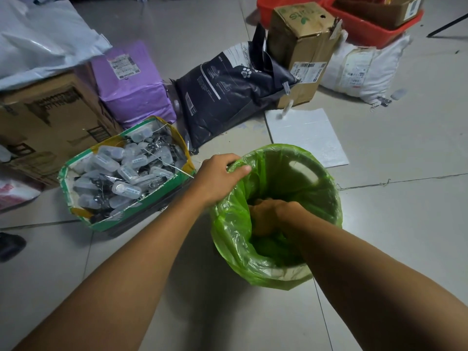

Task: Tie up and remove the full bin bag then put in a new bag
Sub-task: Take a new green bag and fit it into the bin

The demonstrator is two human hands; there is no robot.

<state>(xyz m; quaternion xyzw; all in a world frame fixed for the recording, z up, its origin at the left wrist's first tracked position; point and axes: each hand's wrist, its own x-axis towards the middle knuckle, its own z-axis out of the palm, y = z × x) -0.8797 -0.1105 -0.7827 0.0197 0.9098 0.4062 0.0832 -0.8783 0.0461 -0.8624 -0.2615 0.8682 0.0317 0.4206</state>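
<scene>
While the bin [326,188] stands on the floor [405,224], a green bag [235,224] lines it, edge folded over the rim. Left hand [217,177] pinches the bag edge at the rim's far-left side, thumb on top. Right hand [271,216] is down inside the bag, fingers curled into the plastic; exact grip can't tell. Box of small containers [121,173] sits just left of the bin.
</scene>
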